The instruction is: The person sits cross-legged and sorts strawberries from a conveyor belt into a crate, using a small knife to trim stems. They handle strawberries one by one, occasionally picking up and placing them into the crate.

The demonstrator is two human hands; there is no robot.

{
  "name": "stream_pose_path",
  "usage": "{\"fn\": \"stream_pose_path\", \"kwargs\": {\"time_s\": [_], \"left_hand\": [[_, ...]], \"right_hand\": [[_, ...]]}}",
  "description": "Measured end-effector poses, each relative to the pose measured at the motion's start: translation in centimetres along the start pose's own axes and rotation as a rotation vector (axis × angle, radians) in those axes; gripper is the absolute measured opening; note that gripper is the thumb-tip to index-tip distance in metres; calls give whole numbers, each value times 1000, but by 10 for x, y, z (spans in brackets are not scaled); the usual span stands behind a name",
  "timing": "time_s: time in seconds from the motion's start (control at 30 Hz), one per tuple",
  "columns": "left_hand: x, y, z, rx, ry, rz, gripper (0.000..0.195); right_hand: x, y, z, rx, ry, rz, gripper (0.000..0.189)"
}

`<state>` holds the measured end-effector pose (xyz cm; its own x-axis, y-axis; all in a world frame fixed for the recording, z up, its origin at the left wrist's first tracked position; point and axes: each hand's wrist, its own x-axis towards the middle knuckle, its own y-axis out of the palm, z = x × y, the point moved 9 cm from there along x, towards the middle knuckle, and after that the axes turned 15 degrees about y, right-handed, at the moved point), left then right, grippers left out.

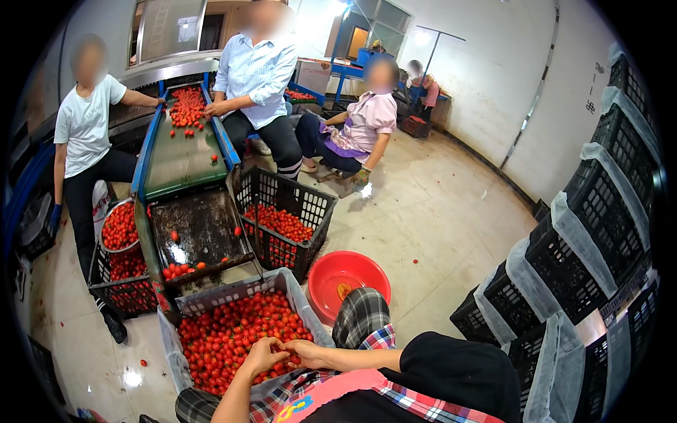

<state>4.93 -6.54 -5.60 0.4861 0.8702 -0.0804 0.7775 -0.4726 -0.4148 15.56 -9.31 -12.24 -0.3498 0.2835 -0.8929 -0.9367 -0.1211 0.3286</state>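
Note:
A crate lined with whitish sheeting [317, 317] stands before me, filled with small red tomatoes [227, 330]. Over its near right part my left hand [265, 355] and my right hand [302, 353] meet at the fingertips. My left fingers are bent; whether they grip a tomato cannot be told. Red tomatoes show just below my right hand, and its hold is unclear too. Beyond the crate, a dark sloping chute [198, 227] bears a few tomatoes along its lower edge. A green conveyor belt [182, 153] with more tomatoes leads down to it.
A red plastic basin [349, 275] stands right of the lined crate. A black crate of tomatoes [325, 211] is beside the chute, another [124, 296] at left under a metal bowl [135, 246]. Stacked lined crates [571, 238] line the right. Several people are around the conveyor and farther back.

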Motion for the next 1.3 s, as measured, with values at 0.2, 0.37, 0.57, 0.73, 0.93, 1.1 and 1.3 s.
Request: {"fn": "stream_pose_path", "kwargs": {"time_s": [0.2,0.37,0.57,0.73,0.93,1.1,1.3], "left_hand": [[-2,-3,-4,16,26,-46,33],[-3,-2,-9,-7,9,-32,33],[-2,-6,-8,-1,45,-66,30],[-5,-6,-17,29,36,-35,28],[-5,-7,-21,-12,7,-69,24],[-4,-6,-25,19,54,-79,23],[-2,-12,-12,36,85,-155,27]], "right_hand": [[-2,6,-6,-37,28,64,24],[1,6,-11,-35,41,130,29],[5,5,-7,34,43,96,27],[9,0,-9,57,55,98,25],[14,-4,-6,106,37,135,21],[14,-5,-5,96,16,124,26],[-5,11,0,95,1,126,26]]}}
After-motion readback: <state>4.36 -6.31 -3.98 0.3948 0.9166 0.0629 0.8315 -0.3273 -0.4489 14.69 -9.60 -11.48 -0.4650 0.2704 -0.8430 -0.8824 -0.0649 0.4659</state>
